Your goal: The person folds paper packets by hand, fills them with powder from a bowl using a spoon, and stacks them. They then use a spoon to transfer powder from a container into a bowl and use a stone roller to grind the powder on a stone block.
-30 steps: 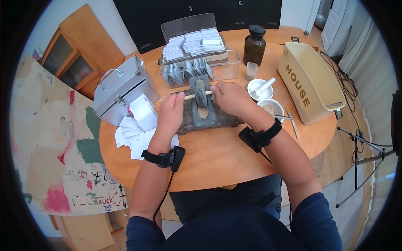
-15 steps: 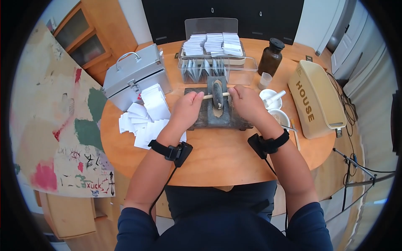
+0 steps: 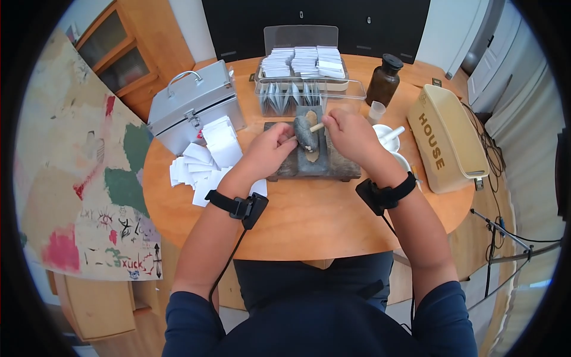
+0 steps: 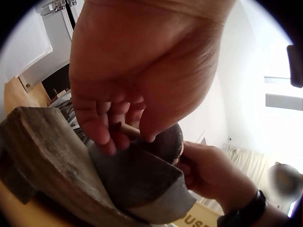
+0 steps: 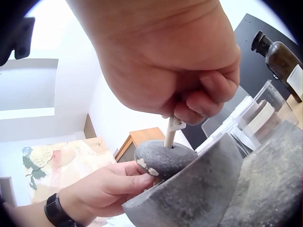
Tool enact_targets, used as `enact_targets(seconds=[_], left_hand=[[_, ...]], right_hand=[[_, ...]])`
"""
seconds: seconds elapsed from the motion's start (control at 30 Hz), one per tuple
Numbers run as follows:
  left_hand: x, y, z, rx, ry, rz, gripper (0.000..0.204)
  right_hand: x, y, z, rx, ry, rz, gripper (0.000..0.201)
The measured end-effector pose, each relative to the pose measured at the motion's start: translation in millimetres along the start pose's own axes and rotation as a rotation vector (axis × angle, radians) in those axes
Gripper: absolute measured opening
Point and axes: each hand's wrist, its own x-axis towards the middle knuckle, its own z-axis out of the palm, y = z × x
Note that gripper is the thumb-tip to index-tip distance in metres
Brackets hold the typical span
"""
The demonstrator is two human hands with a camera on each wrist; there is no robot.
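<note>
A dark stone wheel [image 3: 306, 133] with a light wooden rod through it leans to the left over a grey stone trough [image 3: 319, 162], where tan powder lies. The trough sits across a dark wooden base [image 3: 342, 165]. My right hand [image 3: 355, 138] grips the rod's right end, fingers curled around it, and the rod [image 5: 169, 134] shows below that fist in the right wrist view. At the left end my left hand [image 3: 267, 153] has thumb and fingers bent about the rod [image 4: 129, 129], close to the wheel's side.
Left of the base are a silver case [image 3: 196, 107] and loose white packets [image 3: 221, 143]. Behind stand clear boxes [image 3: 275, 105] of packets. To the right are a brown bottle [image 3: 383, 81], a small cup [image 3: 376, 111], white bowls [image 3: 383, 131] and a cream HOUSE bin [image 3: 432, 137].
The wheel and rod, level half a second ago, now tilt with the left end lower. My left fingers have shifted nearer the wheel, and my right hand is slightly higher.
</note>
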Motion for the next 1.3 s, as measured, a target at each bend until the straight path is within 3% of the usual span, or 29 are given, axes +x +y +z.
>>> enact_targets(seconds=[0.13,0.27,0.37,0.43,0.6,0.67,0.8,0.9,1.0,1.13,1.3], left_hand=[[2.4,-5.6,3.7,-0.079,0.004,0.01,0.034],[-1.6,-2.4,6.7,-0.059,0.031,0.003,0.038],[-9.1,8.9,3.7,-0.215,0.09,0.137,0.044],[-14.1,23.3,-7.6,-0.22,-0.068,0.056,0.045],[1.1,27.2,-8.9,-0.102,-0.039,0.091,0.031],[3.2,32.9,-7.6,0.085,0.047,0.154,0.023],[0.4,26.2,-0.8,0.138,0.14,0.114,0.022],[-2.3,20.9,2.7,-0.125,0.164,0.083,0.024],[3.3,3.1,5.3,-0.129,0.22,0.087,0.022],[4.0,2.8,6.4,-0.363,0.183,0.084,0.022],[4.0,-4.7,2.1,-0.534,0.174,0.076,0.02]], right_hand=[[3.4,-14.0,-3.3,-0.063,-0.023,-0.111,0.032],[9.3,-20.8,-9.5,-0.075,-0.069,-0.182,0.031],[13.3,-20.3,-9.7,-0.059,-0.075,-0.202,0.032],[14.9,-23.2,-11.3,-0.056,-0.106,-0.199,0.033],[16.9,-38.5,-15.5,-0.073,-0.18,-0.186,0.038],[18.4,-38.5,-12.5,-0.06,-0.205,-0.202,0.043],[12.0,-27.3,-28.9,-0.086,-0.259,-0.2,0.047],[-3.6,-2.8,-56.0,0.049,-0.104,-0.081,0.04],[-33.5,27.9,-84.3,-0.02,-0.016,0.077,0.032],[-83.0,60.7,-108.3,-0.137,0.037,0.251,0.023],[-137.3,108.9,-95.3,-0.308,0.187,0.238,0.025]])
